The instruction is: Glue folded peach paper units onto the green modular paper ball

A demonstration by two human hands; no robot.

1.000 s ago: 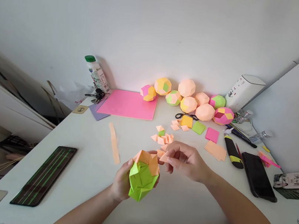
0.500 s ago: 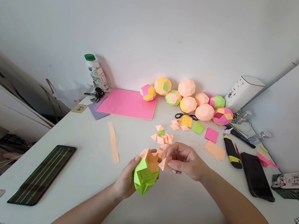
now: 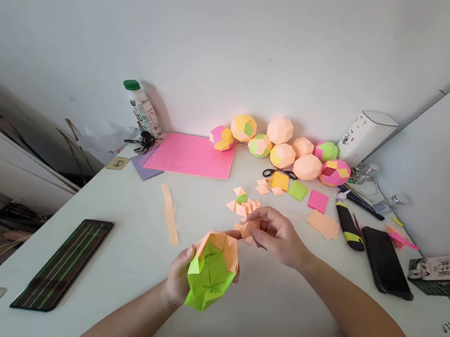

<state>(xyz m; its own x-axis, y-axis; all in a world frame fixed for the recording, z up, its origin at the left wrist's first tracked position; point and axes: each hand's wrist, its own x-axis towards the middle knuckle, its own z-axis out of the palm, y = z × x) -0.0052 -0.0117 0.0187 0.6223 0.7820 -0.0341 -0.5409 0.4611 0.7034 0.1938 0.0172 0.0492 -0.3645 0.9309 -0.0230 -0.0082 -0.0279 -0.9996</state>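
Observation:
My left hand (image 3: 181, 275) is wrapped round a half-built folded-paper ball (image 3: 211, 273), bright green with peach pieces along its upper rim. Its hollow inside faces up toward me. To the right of the ball, my right hand (image 3: 278, 237) pinches a folded peach paper piece (image 3: 250, 228) between thumb and fingers, apart from the ball. Just behind that hand lies a loose pile of small folded peach pieces (image 3: 241, 209), with one green piece (image 3: 241, 198) among them. Part of the pile is hidden by my right hand.
Finished paper balls (image 3: 307, 167) line the wall behind a pair of scissors (image 3: 280, 174) and coloured paper squares (image 3: 298, 190). A pink sheet (image 3: 193, 155) lies at the back left. On the right are a utility knife (image 3: 349, 226), a phone (image 3: 386, 263) and a carton (image 3: 444, 273).
The green and peach ball has moved slightly left and tipped so its hollow shows more. My right hand, still pinching a peach piece, has drawn a little up and away from it.

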